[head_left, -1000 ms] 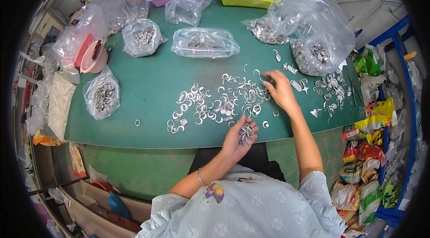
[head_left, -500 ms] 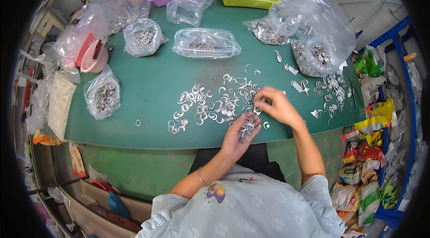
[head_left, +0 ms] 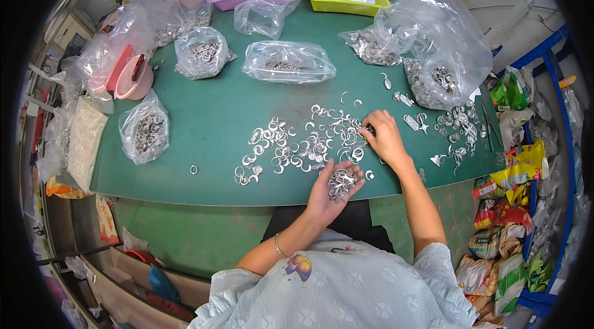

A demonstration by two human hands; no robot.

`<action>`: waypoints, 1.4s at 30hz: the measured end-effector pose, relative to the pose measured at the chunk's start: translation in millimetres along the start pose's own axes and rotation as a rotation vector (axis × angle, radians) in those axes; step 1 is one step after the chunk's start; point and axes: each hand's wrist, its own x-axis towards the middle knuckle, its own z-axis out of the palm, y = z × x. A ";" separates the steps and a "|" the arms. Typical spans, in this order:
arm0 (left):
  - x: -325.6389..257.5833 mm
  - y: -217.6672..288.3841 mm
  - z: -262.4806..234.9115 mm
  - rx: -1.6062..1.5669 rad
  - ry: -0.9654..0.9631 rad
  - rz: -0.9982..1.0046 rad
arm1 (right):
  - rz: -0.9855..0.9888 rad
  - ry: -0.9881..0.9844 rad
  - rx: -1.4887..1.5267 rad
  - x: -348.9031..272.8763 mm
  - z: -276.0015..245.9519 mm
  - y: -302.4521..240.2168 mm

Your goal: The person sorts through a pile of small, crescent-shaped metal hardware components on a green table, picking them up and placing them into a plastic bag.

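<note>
Cupped palm up above the table's near edge, my left hand [head_left: 322, 199] holds a heap of small silver metal rings [head_left: 341, 184]. My right hand [head_left: 387, 140] reaches down at the right side of a loose spread of silver crescent and ring pieces [head_left: 315, 143]. Its thumb and fingers curl together at the pile, and whatever lies between the fingertips is too small to make out. One ring-like piece [head_left: 369, 175] lies just right of my left hand. At the spread's far edge, two thin crescents [head_left: 344, 97] lie apart.
On the green table [head_left: 204, 118], clear bags of metal pieces stand left [head_left: 147, 131], centre [head_left: 288, 63] and right [head_left: 433, 78]. Purple [head_left: 226, 2] and yellow-green [head_left: 346, 8] trays are at the back. Mixed metal charms [head_left: 461, 128] and tweezers [head_left: 490, 125] lie right.
My right hand has moved from just above my left hand away to the right edge of the pile. My left hand has opened a little, showing more of the rings.
</note>
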 end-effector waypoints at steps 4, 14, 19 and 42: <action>19.1 -1.4 -45.4 -0.167 -0.411 -0.107 | -0.001 -0.017 -0.071 1.4 -5.6 -3.3; 5.3 2.1 -12.1 0.001 -0.043 0.050 | 0.013 -0.244 0.287 -4.6 -27.7 -35.4; 9.7 1.5 -18.5 -0.031 -0.037 0.093 | -0.089 -0.188 0.427 5.8 -12.9 -40.7; 9.7 7.8 -24.5 -0.057 -0.132 0.046 | -0.106 -0.052 -0.005 37.0 23.4 -31.8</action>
